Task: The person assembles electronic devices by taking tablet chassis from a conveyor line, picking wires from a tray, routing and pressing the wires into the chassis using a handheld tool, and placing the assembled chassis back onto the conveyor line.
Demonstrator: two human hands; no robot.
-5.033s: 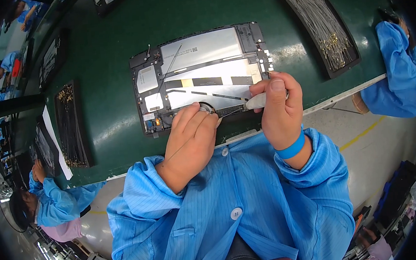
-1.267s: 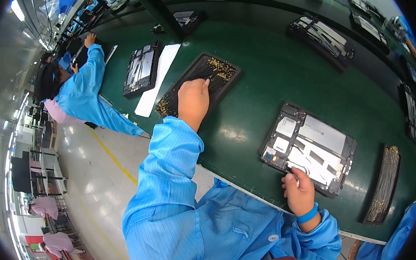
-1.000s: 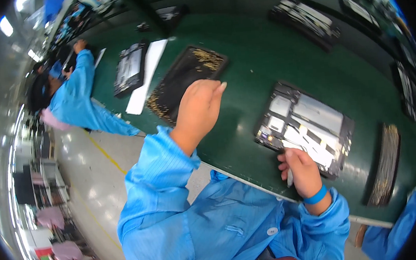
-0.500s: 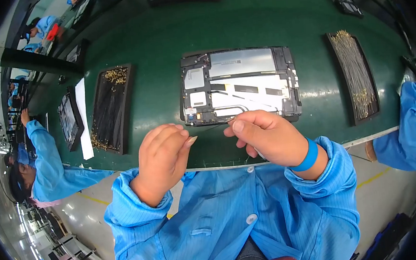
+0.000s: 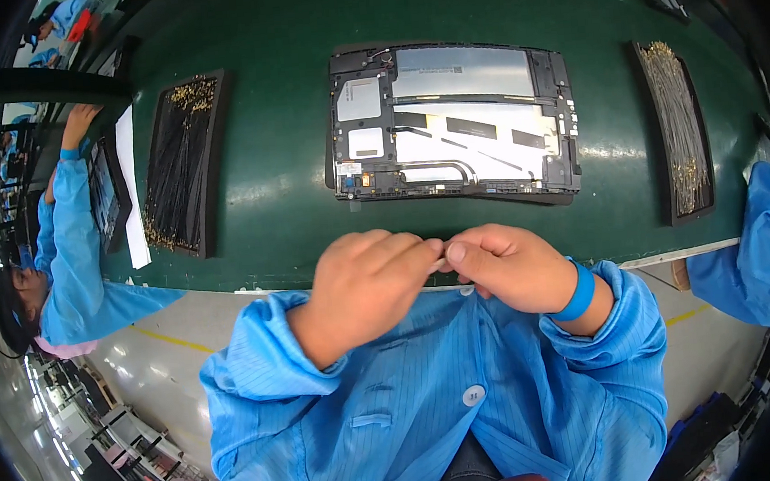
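My left hand [image 5: 372, 282] and my right hand [image 5: 521, 268] meet at the fingertips just over the near edge of the green table. Both are closed in a pinch. Whatever lies between the fingertips is too small or too hidden to make out. A blue band circles my right wrist. Beyond the hands lies an opened tablet-like device [image 5: 462, 70], its inside facing up, with silvery panels, black frame parts and thin cables. Neither hand touches it.
Left of the device stands a black tray of thin black cables [image 5: 181, 157] with gold ends; a tray of grey cables [image 5: 679, 127] stands at the right. A white strip [image 5: 131, 188] and another device [image 5: 108, 194] lie far left, near a co-worker's blue sleeve [image 5: 75, 238]. Another sleeve [image 5: 756, 247] shows at right.
My left hand has moved right to meet my right hand, and both are nearer the table edge. The view has shifted, and the co-worker at left has raised an arm.
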